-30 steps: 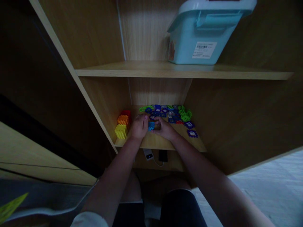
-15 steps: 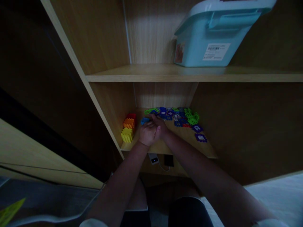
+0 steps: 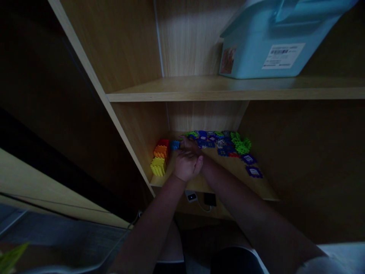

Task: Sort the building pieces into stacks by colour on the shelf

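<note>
My left hand (image 3: pixel 186 164) is closed over the lower shelf, thumb folded along its right side; whatever it may hold is hidden. Behind it and partly covered by it, my right hand (image 3: pixel 190 145) reaches toward the back with fingers stretched out, close to a blue toothed block (image 3: pixel 175 144). Beside that, along the left wall, stand a red block (image 3: pixel 164 142), an orange block (image 3: pixel 160 152) and a yellow block (image 3: pixel 158 166), in a row. Flat dark blue interlocking pieces (image 3: pixel 224 146) and green toothed pieces (image 3: pixel 241 143) lie at the back and right.
A light blue plastic bin (image 3: pixel 256 57) stands on the upper shelf (image 3: pixel 194 89) above my hands. Two purple-blue tiles (image 3: pixel 253 171) lie near the right wall. Under the lower shelf are a white device (image 3: pixel 191 196) with a cable and a black flat object (image 3: pixel 210 199).
The blue block has moved left, closer to the red block. My left hand has drawn slightly toward me. The whole view has shifted a little.
</note>
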A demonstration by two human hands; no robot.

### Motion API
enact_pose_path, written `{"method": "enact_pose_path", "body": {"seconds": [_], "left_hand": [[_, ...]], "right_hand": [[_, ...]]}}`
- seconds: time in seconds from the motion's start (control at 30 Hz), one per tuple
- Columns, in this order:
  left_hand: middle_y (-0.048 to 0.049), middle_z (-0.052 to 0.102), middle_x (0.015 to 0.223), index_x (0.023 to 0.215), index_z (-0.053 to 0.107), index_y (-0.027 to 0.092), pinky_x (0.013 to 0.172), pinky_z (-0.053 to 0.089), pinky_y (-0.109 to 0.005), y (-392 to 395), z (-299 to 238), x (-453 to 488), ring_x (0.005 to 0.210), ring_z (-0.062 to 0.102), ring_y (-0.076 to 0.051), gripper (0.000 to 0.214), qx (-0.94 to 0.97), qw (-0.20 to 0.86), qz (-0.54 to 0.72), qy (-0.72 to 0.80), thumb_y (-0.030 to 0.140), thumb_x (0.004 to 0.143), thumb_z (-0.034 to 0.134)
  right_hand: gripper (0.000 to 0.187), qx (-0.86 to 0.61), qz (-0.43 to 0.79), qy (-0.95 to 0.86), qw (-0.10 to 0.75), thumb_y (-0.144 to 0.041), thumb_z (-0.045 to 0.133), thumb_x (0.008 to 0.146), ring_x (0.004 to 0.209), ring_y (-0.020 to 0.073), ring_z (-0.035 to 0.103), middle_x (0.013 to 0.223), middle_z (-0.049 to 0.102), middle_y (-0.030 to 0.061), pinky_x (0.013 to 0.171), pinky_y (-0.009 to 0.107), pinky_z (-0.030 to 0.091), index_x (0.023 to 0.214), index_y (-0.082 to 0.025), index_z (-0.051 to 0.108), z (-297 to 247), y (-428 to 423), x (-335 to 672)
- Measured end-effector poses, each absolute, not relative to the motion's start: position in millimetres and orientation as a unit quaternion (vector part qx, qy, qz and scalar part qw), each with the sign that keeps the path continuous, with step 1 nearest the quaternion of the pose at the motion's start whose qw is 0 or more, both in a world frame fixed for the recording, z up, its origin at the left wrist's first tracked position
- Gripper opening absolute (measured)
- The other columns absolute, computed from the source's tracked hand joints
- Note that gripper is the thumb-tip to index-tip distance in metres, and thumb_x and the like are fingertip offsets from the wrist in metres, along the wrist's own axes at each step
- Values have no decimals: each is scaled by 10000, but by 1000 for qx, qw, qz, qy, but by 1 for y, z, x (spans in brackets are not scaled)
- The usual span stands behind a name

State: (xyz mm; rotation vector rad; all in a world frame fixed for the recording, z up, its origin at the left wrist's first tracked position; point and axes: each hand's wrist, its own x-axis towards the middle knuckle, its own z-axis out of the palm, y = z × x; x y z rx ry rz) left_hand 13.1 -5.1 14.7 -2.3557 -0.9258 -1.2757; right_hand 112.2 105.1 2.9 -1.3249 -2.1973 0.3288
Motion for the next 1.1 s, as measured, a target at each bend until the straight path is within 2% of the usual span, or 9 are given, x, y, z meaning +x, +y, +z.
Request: {"method": "enact_pose_path", "body": {"seconds": [0.07,0.27,0.53,0.8,0.97,1.1], "left_hand": [[-65,709,638,635,663,205,696,495,-382,-5,14,13,632,669,-191,558,-825,145,-436,-328,324,1120,413],[-86,728,672,662,693,208,710,504,-411,-4,12,13,672,699,-219,587,-836,122,-400,-356,373,1132,382],[-102,762,735,700,712,193,739,520,-413,-4,11,14,706,723,-226,581,-844,106,-376,-368,376,1138,376],[-91,756,725,704,700,198,740,523,-405,-4,12,15,706,720,-216,585,-844,110,-380,-363,378,1142,357],[-91,745,717,702,701,199,747,524,-408,-3,11,14,707,717,-219,586,-845,102,-375,-368,386,1143,363],[-98,736,708,692,691,197,740,524,-412,-2,11,13,701,709,-221,601,-843,104,-379,-368,388,1145,346]], "right_hand": [[628,-495,140,-815,267,-335,673,979,1256,312,649,1236,794,76,1127,444,431,1569,-218,496,4,105,114],[621,-509,154,-809,252,-341,714,967,1285,314,643,1264,799,86,1111,449,415,1543,-206,526,6,101,119],[623,-528,150,-800,242,-418,732,969,1341,346,621,1310,796,70,1114,484,423,1541,-291,521,5,101,120],[649,-551,148,-787,236,-366,702,995,1334,357,610,1318,778,136,1096,484,427,1583,-197,487,8,98,121],[666,-547,133,-792,237,-396,713,988,1329,368,606,1334,774,112,1089,496,429,1585,-209,488,10,97,121],[617,-545,111,-793,247,-395,677,1010,1351,368,580,1412,734,128,1100,491,418,1574,-212,506,10,93,124]]}}
